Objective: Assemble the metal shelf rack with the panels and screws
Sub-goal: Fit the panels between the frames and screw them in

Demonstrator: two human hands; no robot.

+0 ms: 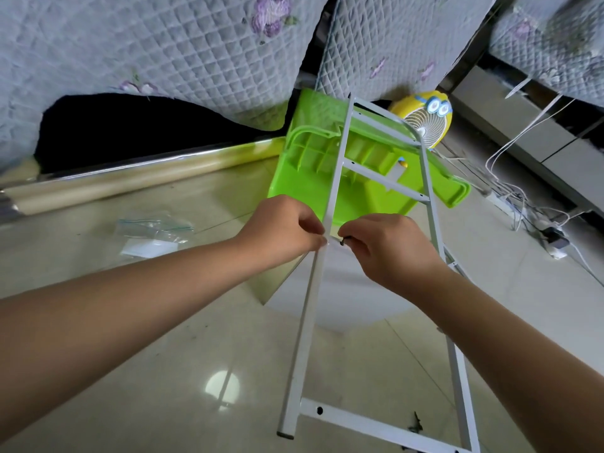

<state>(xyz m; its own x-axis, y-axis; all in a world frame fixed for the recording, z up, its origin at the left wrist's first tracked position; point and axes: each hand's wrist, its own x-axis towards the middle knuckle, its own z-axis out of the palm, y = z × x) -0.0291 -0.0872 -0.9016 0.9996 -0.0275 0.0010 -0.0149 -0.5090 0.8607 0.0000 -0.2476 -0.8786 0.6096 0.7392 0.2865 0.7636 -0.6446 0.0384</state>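
A white metal rack frame (304, 335), shaped like a ladder with several crossbars, runs from the bottom of the view up toward a green stool. My left hand (281, 227) pinches the frame's left upright at mid height from the left side. My right hand (389, 246) pinches a small dark screw (343, 240) just right of that same upright, at a crossbar joint. A round white panel (327, 289) lies on the floor under the frame. Small dark screws (416, 423) lie near the bottom crossbar.
An overturned green plastic stool (313, 165) lies behind the frame, beside a yellow cartoon fan (425, 119). A clear plastic bag (153, 237) sits on the tiled floor at left. Cables and a power strip (536, 223) run at right. Quilted bedding (163, 53) hangs above.
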